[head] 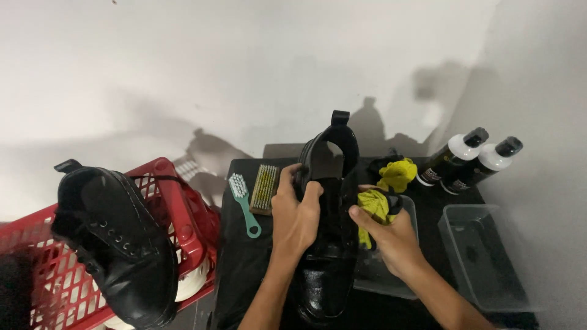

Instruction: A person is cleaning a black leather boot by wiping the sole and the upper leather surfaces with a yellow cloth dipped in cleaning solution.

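Note:
A black leather boot (pixel 327 269) lies on a black-covered table (pixel 244 256), toe toward me and ankle opening away. My left hand (pixel 295 217) grips its upper near the collar. My right hand (pixel 391 235) holds a yellow-green cloth (pixel 373 208) against the boot's right side.
A second black boot (pixel 116 244) rests on a red plastic basket (pixel 177 208) at the left. On the table lie a teal-handled brush (pixel 243 198) and a wooden brush (pixel 265 189). Two dark bottles (pixel 468 159) with white necks, another yellow cloth (pixel 398 172) and clear plastic trays (pixel 483 256) sit at the right.

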